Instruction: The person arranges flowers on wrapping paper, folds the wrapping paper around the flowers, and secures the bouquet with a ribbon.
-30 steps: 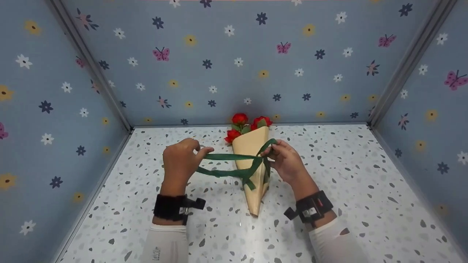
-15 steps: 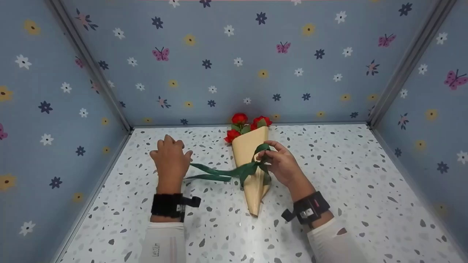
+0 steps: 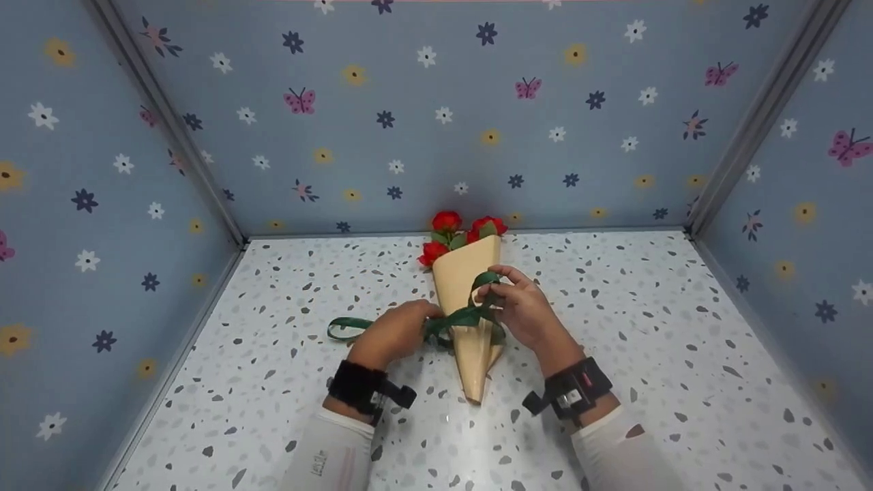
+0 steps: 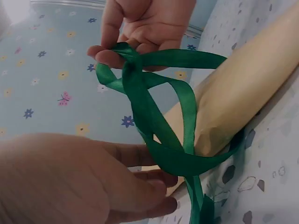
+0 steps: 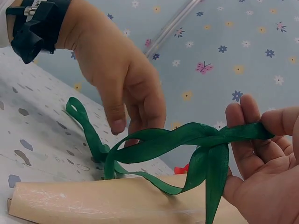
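Observation:
A bouquet of red flowers (image 3: 447, 221) in tan wrapping paper (image 3: 464, 269) lies on the table, its pointed end toward me. Green ribbon (image 3: 460, 318) passes around the paper cone and crosses itself above it. My right hand (image 3: 525, 307) pinches the ribbon between thumb and fingers, a loop standing up there. From the left, my left hand (image 3: 395, 331) reaches in, its fingertips right at the ribbon; in the right wrist view its thumb and fingers (image 5: 117, 116) are apart. One looped ribbon length (image 3: 349, 327) trails on the table beyond the left hand.
The speckled white table (image 3: 273, 409) backs onto a blue flower-patterned panel (image 3: 436, 136), with similar panels at both sides. The flower heads lie close to the back panel. Black camera straps (image 3: 580, 392) circle both wrists.
My left hand first drew the ribbon out leftward, then let go of that stretch and came right, down to the ribbon by the paper. The right hand kept its pinch, shifting slightly.

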A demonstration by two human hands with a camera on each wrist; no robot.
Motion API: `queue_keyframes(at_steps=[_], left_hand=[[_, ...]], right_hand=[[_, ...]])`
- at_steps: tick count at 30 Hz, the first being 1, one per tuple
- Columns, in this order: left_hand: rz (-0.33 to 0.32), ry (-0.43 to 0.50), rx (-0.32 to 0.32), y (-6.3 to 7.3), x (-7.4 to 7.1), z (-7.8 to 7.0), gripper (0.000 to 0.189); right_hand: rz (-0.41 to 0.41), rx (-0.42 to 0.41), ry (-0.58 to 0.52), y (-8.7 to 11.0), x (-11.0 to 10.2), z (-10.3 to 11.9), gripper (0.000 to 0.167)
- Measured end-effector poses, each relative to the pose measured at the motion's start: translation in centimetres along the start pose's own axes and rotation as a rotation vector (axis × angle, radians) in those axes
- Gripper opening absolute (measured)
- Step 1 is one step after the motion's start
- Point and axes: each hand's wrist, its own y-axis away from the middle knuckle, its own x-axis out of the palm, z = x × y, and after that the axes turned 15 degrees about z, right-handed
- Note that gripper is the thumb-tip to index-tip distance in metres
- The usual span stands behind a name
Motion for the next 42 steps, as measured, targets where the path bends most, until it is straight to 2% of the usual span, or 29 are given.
queue_keyframes(at_steps=[4, 6, 11, 13, 16, 20, 22, 26, 29, 31, 32, 34, 39, 42], left_hand=[[0.004, -0.056, -0.025, -0.5, 0.9, 0.4, 0.054], [-0.002, -0.051, -0.024, -0.7, 1.1, 0.5, 0.044], [-0.074, -0.015, -0.001, -0.6, 0.2, 0.9, 0.017], [-0.102, 0.006, 0.005, -0.4, -0.3, 1.2, 0.015], [-0.141, 0.044, -0.01, 0.2, -1.2, 2.0, 0.017], [-0.176, 0.068, -0.013, 1.3, -2.2, 3.4, 0.021], [-0.167, 0.083, -0.002, 1.8, -2.6, 4.2, 0.025], [-0.135, 0.13, 0.009, 2.4, -3.0, 5.3, 0.047], [-0.126, 0.149, 0.001, 2.3, -2.9, 6.1, 0.058], [-0.125, 0.143, -0.018, 2.2, -2.8, 6.5, 0.057], [-0.125, 0.137, -0.033, 2.1, -2.7, 6.7, 0.059], [-0.129, 0.111, -0.078, 1.9, -2.5, 7.2, 0.061], [-0.117, 0.044, -0.205, 1.2, -1.7, 8.3, 0.06], [-0.107, 0.04, -0.233, 0.9, -1.4, 8.7, 0.054]], right_hand=[[0.005, -0.001, 0.003, -0.1, 0.0, -0.1, 0.024], [0.014, -0.004, 0.011, -0.1, 0.0, -0.1, 0.024], [-0.002, -0.003, 0.015, -0.1, -0.3, 0.1, 0.035], [-0.032, -0.018, 0.002, -0.1, -0.4, 0.4, 0.042], [-0.087, -0.075, -0.037, 0.0, -0.9, 0.9, 0.046], [-0.167, -0.169, -0.105, 0.3, -1.9, 1.6, 0.032], [-0.214, -0.207, -0.138, 0.5, -2.6, 2.0, 0.026], [-0.304, -0.252, -0.188, 0.9, -4.5, 2.6, 0.023], [-0.362, -0.259, -0.213, 1.4, -6.3, 2.8, 0.025], [-0.396, -0.252, -0.212, 1.8, -7.6, 2.9, 0.026], [-0.423, -0.238, -0.195, 2.0, -8.2, 2.9, 0.026], [-0.494, -0.161, -0.089, 2.5, -9.4, 3.1, 0.025], [-0.63, 0.19, 0.345, 3.7, -12.1, 3.8, 0.031], [-0.649, 0.335, 0.457, 4.2, -13.3, 4.1, 0.035]])
